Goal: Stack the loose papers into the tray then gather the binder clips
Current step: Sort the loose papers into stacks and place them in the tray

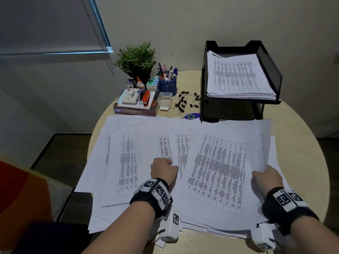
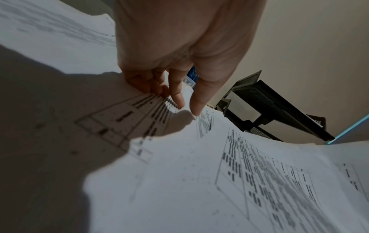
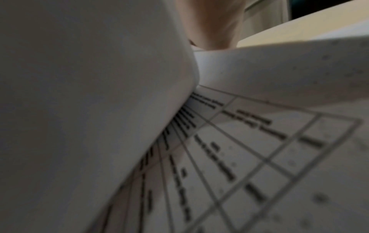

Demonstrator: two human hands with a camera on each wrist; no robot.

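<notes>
Both your hands are on the papers (image 1: pixel 216 173): left hand (image 1: pixel 163 169) pinches a sheet edge under its fingertips (image 2: pixel 176 96), right hand (image 1: pixel 266 177) grips lifted sheets. Beyond your fingers lie the clips (image 1: pixel 186 102) and tray (image 1: pixel 269 70).

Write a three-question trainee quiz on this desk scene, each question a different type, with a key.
1. True or false: the top tier of the black tray already holds a stack of printed sheets.
2. Multiple choice: the binder clips lie A) inside the tray, B) scattered on the table between the clear plastic box and the tray, C) in the blue pen cup.
3. Fill in: the right hand lifts the edge of the loose ______, while the left hand rests on them.

Key: 1 true; 2 B; 3 papers.
</notes>
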